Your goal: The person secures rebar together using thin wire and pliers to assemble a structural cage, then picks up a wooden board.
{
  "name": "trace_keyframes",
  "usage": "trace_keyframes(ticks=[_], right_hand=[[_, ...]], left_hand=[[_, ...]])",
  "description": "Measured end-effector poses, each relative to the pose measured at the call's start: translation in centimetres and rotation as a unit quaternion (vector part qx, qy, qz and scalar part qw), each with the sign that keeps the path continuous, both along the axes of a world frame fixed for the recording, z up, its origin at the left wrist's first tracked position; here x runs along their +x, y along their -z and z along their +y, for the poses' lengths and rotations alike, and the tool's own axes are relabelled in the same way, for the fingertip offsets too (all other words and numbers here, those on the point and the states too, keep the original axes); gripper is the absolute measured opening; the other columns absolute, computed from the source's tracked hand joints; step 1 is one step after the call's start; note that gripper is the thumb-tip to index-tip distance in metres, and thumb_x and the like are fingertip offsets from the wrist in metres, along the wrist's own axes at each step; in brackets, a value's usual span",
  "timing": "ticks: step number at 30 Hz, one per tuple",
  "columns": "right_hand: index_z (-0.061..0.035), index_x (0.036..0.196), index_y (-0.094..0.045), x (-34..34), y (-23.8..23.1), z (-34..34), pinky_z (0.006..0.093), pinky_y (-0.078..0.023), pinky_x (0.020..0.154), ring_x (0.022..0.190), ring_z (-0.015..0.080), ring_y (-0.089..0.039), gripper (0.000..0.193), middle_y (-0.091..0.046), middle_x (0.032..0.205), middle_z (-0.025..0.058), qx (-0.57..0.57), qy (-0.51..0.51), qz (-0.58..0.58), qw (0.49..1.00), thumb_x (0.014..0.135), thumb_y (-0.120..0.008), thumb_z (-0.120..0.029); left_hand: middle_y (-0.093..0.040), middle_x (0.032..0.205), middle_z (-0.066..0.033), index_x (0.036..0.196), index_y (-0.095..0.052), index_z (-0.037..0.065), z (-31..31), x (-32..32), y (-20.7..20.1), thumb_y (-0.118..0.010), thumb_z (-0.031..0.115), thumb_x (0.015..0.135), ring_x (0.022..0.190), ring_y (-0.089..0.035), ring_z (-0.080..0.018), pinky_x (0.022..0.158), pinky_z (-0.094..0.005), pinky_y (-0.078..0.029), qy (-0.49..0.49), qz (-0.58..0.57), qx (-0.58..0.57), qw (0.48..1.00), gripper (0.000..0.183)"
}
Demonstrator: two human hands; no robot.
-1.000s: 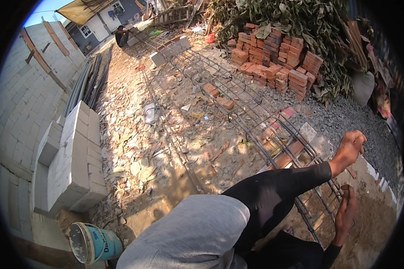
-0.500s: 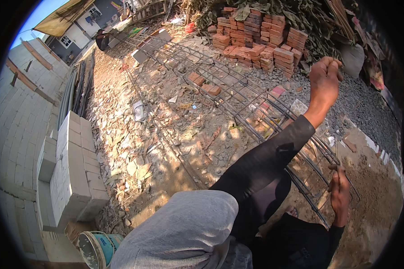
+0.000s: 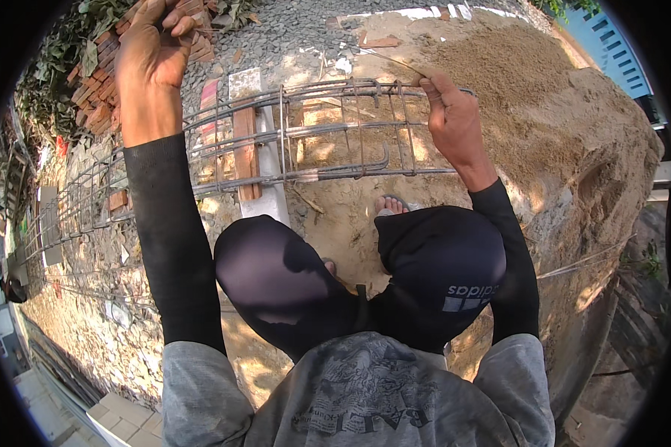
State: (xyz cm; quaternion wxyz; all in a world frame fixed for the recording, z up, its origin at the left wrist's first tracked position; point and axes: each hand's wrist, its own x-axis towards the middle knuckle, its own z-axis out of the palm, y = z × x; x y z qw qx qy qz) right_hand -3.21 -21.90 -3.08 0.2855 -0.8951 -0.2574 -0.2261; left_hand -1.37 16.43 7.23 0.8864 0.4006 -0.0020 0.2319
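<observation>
Beyond the bent knees, a rebar cage is lying crosswise, the right hand is pinching a thin strand by the cage's right end, and the left hand is showing curled fingers, their hold unclear.

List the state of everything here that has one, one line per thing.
Left hand: raised, fingers curled; cannot tell whether it holds anything.
Right hand: fingertips pinched on a thin strand.
Thin strand: held at one end, other end free.
Rebar cage: lying lengthwise, bars joined by hoops.
Wooden board: lying crosswise to the cage.
Bricks: piled, partly hidden.
Sand: heaped.
</observation>
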Motion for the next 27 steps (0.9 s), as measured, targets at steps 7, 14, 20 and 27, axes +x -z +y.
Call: trace_keyframes(ticks=[7, 14, 20, 27], right_hand=[[-0.0121, 0.122, -0.063, -0.2, 2.4, -1.6, 0.0488, -0.054, 0.073, 0.085, 0.0399, -0.069, 0.024, -0.072, 0.09, 0.0165, -0.085, -0.001, 0.039, 0.996, 0.099, -0.057, -0.015], [-0.0162, 0.123, -0.063, -2.2, 4.6, -2.6, 0.0483, -0.054, 0.072, 0.087, 0.0401, -0.069, 0.026, -0.071, 0.092, 0.0174, -0.084, 0.037, 0.065, 0.994, 0.098, -0.057, -0.013], [-0.0132, 0.128, -0.061, -2.4, 5.4, -3.2, 0.0472, -0.053, 0.069, 0.087, 0.0439, -0.067, 0.027, -0.071, 0.098, 0.0212, -0.023, -0.012, 0.104, 0.994, 0.102, -0.058, -0.018], [-0.0103, 0.131, -0.062, -2.0, 3.9, -1.8, 0.0362, -0.048, 0.066, 0.066, 0.0257, -0.065, 0.033, -0.066, 0.072, 0.0112, -0.043, -0.029, 0.372, 0.927, 0.099, -0.064, -0.018]], left_hand=[[-0.061, 0.096, -0.0117, 0.125, -0.056, -0.003, 5.0, 3.3, 3.4, -0.053, 0.005, 0.104, 0.068, -0.041, -0.0136, 0.062, -0.0276, -0.038, 0.127, 0.004, -0.067, 0.99, 0.023], [-0.06, 0.089, -0.0109, 0.123, -0.056, -0.004, 7.3, 4.1, 3.5, -0.052, 0.005, 0.105, 0.067, -0.04, -0.013, 0.061, -0.0272, -0.036, 0.098, 0.046, -0.09, 0.99, 0.02], [-0.05, 0.079, -0.0018, 0.126, -0.044, 0.007, 4.4, 3.1, 3.5, -0.052, 0.007, 0.105, 0.059, -0.044, -0.0076, 0.05, -0.0196, -0.037, 0.155, -0.023, -0.001, 0.988, 0.023], [-0.059, 0.089, -0.0041, 0.119, -0.056, 0.007, 0.0, 3.1, 6.7, -0.058, 0.013, 0.104, 0.065, -0.05, -0.0088, 0.056, -0.0226, -0.047, 0.079, 0.053, -0.009, 0.995, 0.017]])
